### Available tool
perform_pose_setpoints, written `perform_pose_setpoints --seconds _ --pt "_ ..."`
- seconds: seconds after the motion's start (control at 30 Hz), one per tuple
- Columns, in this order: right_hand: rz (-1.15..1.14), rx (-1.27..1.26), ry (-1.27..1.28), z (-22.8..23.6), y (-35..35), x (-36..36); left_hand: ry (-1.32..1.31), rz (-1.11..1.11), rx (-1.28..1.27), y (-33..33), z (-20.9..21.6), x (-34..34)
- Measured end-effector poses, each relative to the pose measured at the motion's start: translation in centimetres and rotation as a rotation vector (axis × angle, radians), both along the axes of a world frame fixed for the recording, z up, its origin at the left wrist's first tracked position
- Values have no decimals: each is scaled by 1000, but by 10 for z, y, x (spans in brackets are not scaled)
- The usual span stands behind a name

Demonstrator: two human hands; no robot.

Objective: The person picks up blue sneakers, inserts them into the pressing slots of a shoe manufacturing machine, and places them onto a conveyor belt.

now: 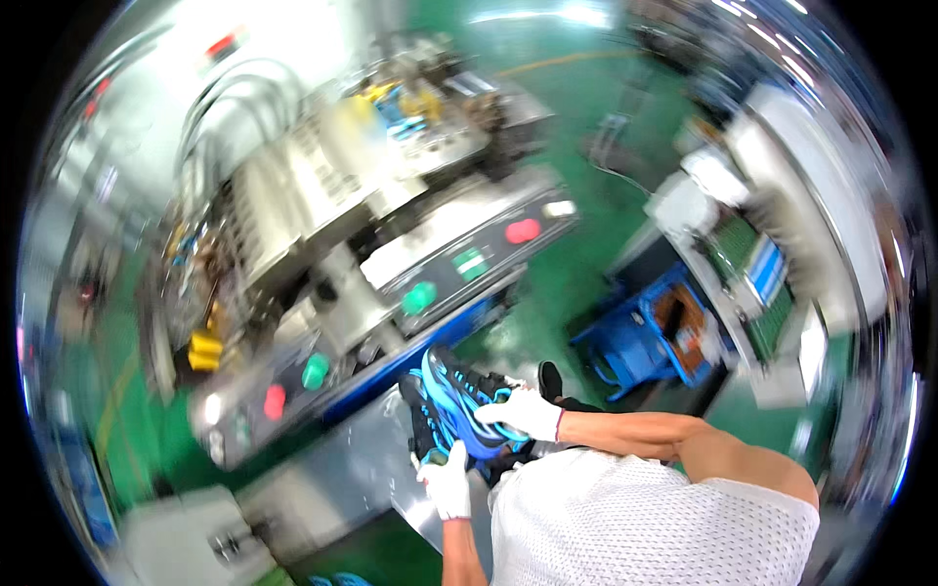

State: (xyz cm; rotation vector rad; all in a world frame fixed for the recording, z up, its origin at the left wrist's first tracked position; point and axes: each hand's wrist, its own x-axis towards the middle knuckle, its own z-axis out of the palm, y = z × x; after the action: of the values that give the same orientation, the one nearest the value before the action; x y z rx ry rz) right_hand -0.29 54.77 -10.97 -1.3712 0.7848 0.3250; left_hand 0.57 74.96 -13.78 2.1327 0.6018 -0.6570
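Two black sports shoes with bright blue soles and laces are held side by side in front of my body, soles turned toward each other. My left hand (447, 485), in a white glove, grips the left shoe (420, 415) at its near end, thumb pointing up. Around the side of the right shoe (457, 383) my right hand (528, 414), also gloved in white, is closed. Some of its fingers are hidden. Both shoes hang over the near edge of a grey metal shelf (337, 464).
Ahead stands a metal machine (303, 186) with a control panel (469, 259) of green and red buttons. A blue bin (625, 342) and a conveyor (772, 332) are at the right. My foot (550, 379) rests on the green floor. Motion blurs the outer areas.
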Motion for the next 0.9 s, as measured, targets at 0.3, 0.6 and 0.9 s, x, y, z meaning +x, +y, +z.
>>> perform_pose_setpoints --seconds 0.3,0.6,0.9 --pt "-908 -24 -138 46 -185 -184 -170 -905 -28 -241 59 -5" --pt "-1368 -691 437 92 -384 -350 -435 -1336 -611 -566 132 -72" --pt "-1154 -1046 467 78 -597 -398 -742 -1484 -445 -831 78 -135"
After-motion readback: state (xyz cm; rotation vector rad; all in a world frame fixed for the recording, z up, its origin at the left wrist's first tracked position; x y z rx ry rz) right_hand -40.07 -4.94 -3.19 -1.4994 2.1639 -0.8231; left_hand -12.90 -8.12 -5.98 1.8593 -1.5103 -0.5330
